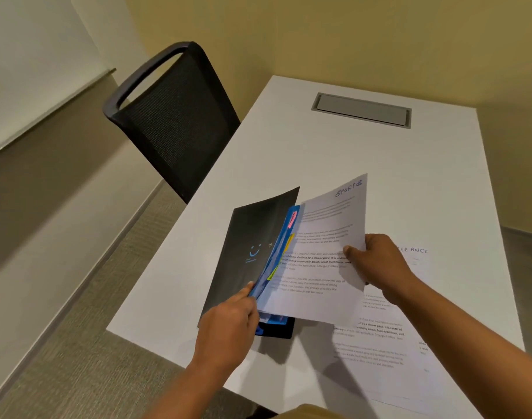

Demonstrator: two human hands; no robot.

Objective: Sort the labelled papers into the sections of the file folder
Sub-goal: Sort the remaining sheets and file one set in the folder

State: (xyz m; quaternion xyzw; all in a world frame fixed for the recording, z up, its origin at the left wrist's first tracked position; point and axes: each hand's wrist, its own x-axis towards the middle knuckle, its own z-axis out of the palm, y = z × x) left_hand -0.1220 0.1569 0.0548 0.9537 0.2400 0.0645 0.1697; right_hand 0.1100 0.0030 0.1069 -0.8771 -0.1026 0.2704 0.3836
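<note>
The left hand (pixel 228 322) holds the black front cover of the file folder (pixel 249 246), its fingers tucked between the cover and the blue dividers (pixel 281 252). The right hand (pixel 376 264) pinches the right edge of the sheet marked "SPORTS" (pixel 322 267), whose left edge is at the dividers. More printed papers (pixel 379 343) lie on the white table (pixel 319 152) under the right arm.

We see bright, even light from above; soft shadows fall on the table's (pixel 319 152) near end. Lines bow beyond the table; the paper's (pixel 325 237) print is blurred.
</note>
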